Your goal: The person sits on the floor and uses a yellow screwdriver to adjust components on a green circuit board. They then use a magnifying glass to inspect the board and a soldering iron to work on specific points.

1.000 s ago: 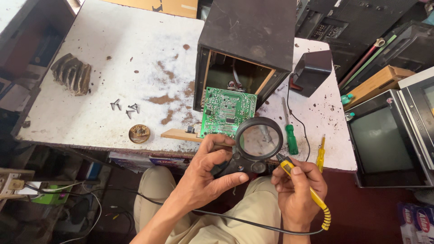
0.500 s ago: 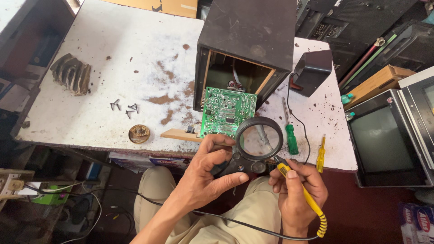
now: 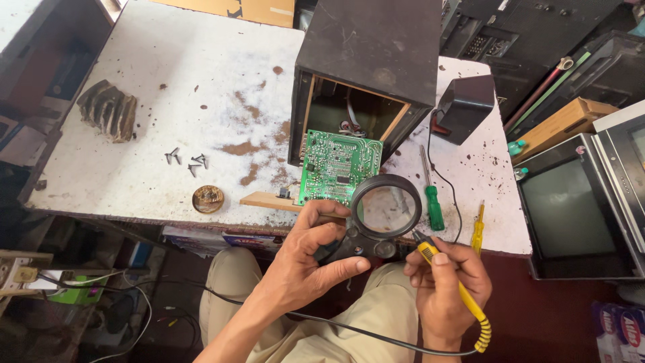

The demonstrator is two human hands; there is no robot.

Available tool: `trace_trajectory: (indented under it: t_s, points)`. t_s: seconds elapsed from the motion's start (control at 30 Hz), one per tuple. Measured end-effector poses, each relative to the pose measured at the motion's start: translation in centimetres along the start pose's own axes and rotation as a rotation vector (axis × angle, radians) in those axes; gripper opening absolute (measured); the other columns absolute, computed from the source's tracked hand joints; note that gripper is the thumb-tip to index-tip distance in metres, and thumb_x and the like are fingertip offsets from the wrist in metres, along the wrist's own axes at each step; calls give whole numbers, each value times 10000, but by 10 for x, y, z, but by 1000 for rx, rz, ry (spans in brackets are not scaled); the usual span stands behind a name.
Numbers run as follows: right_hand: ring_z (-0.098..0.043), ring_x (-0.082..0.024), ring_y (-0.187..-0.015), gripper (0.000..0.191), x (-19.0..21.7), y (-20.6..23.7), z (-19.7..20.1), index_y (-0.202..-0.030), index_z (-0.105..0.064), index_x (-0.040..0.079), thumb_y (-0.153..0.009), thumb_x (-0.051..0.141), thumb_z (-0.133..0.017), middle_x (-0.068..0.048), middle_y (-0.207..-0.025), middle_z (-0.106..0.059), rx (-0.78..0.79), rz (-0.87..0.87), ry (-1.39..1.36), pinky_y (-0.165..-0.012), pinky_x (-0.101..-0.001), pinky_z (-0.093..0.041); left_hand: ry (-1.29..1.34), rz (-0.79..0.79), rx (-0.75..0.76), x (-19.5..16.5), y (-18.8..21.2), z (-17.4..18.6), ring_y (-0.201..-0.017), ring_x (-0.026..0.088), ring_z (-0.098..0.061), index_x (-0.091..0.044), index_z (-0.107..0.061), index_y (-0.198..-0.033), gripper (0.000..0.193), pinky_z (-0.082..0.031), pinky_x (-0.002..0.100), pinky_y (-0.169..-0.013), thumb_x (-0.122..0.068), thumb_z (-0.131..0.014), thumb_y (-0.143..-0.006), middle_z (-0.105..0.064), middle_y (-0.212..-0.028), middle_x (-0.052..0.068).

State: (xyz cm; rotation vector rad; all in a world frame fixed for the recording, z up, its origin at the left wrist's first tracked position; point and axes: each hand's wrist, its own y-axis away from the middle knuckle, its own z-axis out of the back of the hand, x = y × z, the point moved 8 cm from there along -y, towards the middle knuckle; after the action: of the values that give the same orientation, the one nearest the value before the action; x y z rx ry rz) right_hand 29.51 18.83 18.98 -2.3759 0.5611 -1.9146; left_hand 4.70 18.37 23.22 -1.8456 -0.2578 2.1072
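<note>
L hand grips black magnifier by its handle, fingers curled round it, lens held just over the near edge of the green circuit board. R hand pinches a yellow-handled soldering iron like a pen, tip near the magnifier's base, yellow coiled cord trailing by the wrist. Board hangs out of the open black cabinet at the counter front, resting partly on a wood strip. Risks, as a guess: iron tip sits close to L fingers and the plastic lens frame, so a slip could burn skin or melt the frame. Board looks poorly supported, tilted off the cabinet, so pressure could shift it or strain wires inside. Black cable runs across the lap, so a snag could jerk a hand. Loose screws lie apart on the counter, green screwdriver and small yellow screwdriver sit near the counter edge and could roll off if bumped.
</note>
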Motion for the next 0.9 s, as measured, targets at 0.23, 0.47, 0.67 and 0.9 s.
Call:
trace_trajectory:
  t_s: [0.23,0.47,0.67,0.9]
  points:
    - [-571,-207,-505,172,-2,-28,15,-987,-609,-45,-956,112,-546,-179,-709,-645,-73,-161,-32,-413,-255,-383,-14,-2,-1,-1,0,0,-1237,271,-577,12,-690,-974,401,-503,375,-1016,-320,-858,-825,-553,-1322,134]
    - [-573,-226,-512,152,4,-54,18,-967,-601,-34,-941,96,-527,-181,-707,-641,0,-199,-30,-436,-261,-401,5,47,2,3,0,-1,-1225,259,-585,6,-697,-963,406,-528,372,-980,-343,-849,-823,-546,-1317,125]
    - [-566,-222,-502,150,3,-58,10,-950,-601,-40,-952,86,-521,-198,-720,-655,33,-189,-5,-423,-260,-395,1,24,-2,3,-1,0,-1221,261,-589,6,-676,-942,408,-526,371,-990,-346,-849,-828,-545,-1313,129]
    - [-571,-219,-503,165,7,-63,7,-956,-622,-57,-948,64,-510,-194,-724,-653,61,-184,5,-423,-256,-394,-6,13,-5,3,0,0,-1230,272,-586,3,-668,-934,411,-517,375,-1005,-346,-854,-824,-550,-1310,136]
